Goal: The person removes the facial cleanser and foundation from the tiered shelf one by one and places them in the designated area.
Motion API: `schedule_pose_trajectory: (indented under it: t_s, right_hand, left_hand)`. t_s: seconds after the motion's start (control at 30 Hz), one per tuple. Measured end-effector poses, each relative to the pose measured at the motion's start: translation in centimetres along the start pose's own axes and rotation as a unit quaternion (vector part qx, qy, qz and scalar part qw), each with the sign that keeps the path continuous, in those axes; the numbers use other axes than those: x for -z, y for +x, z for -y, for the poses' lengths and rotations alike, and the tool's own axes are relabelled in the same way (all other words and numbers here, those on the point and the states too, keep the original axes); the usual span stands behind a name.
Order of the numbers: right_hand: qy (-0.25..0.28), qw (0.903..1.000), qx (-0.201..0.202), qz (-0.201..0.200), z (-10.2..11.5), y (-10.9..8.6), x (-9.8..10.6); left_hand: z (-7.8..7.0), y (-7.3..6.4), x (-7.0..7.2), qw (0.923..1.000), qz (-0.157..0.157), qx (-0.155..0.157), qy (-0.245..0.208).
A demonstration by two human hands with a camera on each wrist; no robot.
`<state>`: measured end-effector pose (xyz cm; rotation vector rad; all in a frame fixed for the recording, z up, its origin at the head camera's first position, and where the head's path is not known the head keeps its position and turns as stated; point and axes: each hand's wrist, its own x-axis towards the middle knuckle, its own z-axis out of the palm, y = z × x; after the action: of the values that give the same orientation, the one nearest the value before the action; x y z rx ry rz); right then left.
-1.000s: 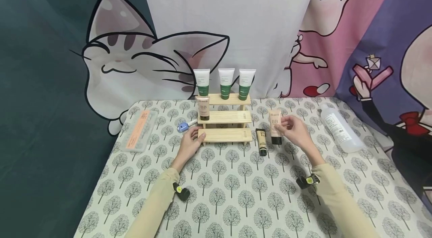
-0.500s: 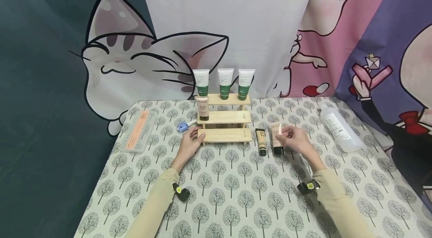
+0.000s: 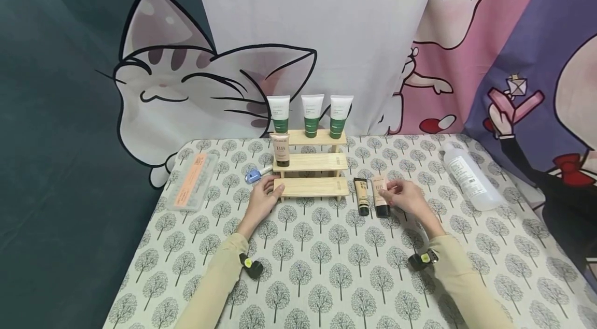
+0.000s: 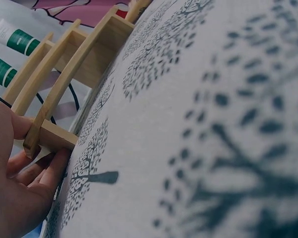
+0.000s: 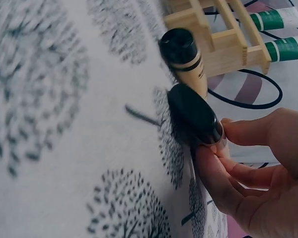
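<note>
My right hand (image 3: pixel 407 198) pinches a pink BB cream tube (image 3: pixel 379 191) with a black cap, low at the tablecloth. Close beside it lies a gold tube (image 3: pixel 361 195), its black cap toward me; in the right wrist view both caps (image 5: pixel 193 114) show. With thumb and fingers, my left hand (image 3: pixel 262 199) holds the left end of the lowest step of a three-step wooden display stand (image 3: pixel 312 187). Another BB cream tube (image 3: pixel 281 150) stands on the middle step's left end. Several centimetres above, three white-and-green tubes (image 3: pixel 312 115) stand in a row on the top step.
A blue-tagged item (image 3: pixel 253 176) lies left of the stand, partly behind my left hand. Farther left is a clear plastic case (image 3: pixel 192 181) with an orange label. A translucent bottle (image 3: pixel 471 177) lies at the right. Behind the table (image 3: pixel 322 277) hangs a cartoon curtain (image 3: pixel 354 33).
My right hand has brought the pink BB cream tube down toward me, then slightly left, next to the gold tube. My left hand stays on the stand.
</note>
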<state>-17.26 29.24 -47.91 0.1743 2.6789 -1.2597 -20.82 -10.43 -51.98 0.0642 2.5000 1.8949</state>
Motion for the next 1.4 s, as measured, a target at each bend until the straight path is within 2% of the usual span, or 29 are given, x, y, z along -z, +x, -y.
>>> schedule_pose_trajectory:
  t_s: [0.27,0.47,0.6,0.87,1.0,1.17,1.4]
  right_hand:
    - [-0.069,0.9970,0.032,-0.017,-0.4,-0.3,0.5]
    - [-0.096,0.9919,0.072,-0.043,1.2,-0.5,1.0]
    - [-0.086,0.9897,0.097,-0.060,3.1,-0.4,1.5]
    - [-0.058,0.9879,0.114,-0.089,6.2,0.4,1.4]
    - [-0.022,0.9878,0.130,-0.083,7.8,1.1,0.8]
    - [-0.002,0.9847,0.156,-0.078,10.0,2.0,-0.1]
    - [0.036,0.9815,0.181,-0.050,12.8,3.0,-1.8]
  left_hand:
    - [-0.1,0.0,0.0,1.0000,0.001,0.005,-0.002]
    - [-0.1,-0.1,0.0,1.0000,-0.001,-0.002,-0.002]
    - [-0.1,-0.1,0.1,1.0000,-0.003,0.001,-0.001]
    - [0.1,0.0,-0.1,1.0000,-0.004,-0.002,0.002]
    - [0.1,0.0,-0.1,1.0000,-0.006,-0.002,0.002]
    - [0.0,-0.1,-0.1,0.9999,-0.010,-0.008,0.001]
    - [-0.1,-0.1,-0.2,0.9999,-0.007,-0.011,-0.001]
